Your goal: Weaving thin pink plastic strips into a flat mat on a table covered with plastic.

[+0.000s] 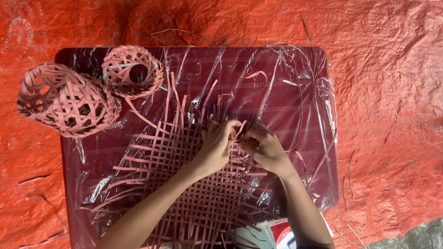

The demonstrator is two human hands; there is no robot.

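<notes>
Two hands are seen meeting over a flat woven mat (194,184) of pink strips, which is spread on the plastic-covered dark red worktop (295,92). The mat is taken as the landmark: it lies across the middle and near part of the worktop, with loose strip ends fanning out from all its edges.

The left hand (216,146) is held above the far middle of the mat, its fingers (226,129) curled and pressed together around a thin pink strip (240,130) that rises from the weave. The right hand (265,148) is set just beside it, to the right, touching it at the fingertips; its fingers are bent and pinched onto the same area of strip, though the exact grip is hidden by the knuckles. Both forearms are laid across the near part of the mat.

Beyond the mat's far left corner, two woven baskets of the same pink strips are found. The larger basket (64,99) lies tilted on its side at the worktop's left edge, and the smaller basket (133,71) is placed just beside it, touching or nearly so, with its opening facing up.

The clear plastic sheet (281,64) is wrinkled beyond the mat's far right side. An orange tarpaulin (387,92) is spread under the worktop on every side.
</notes>
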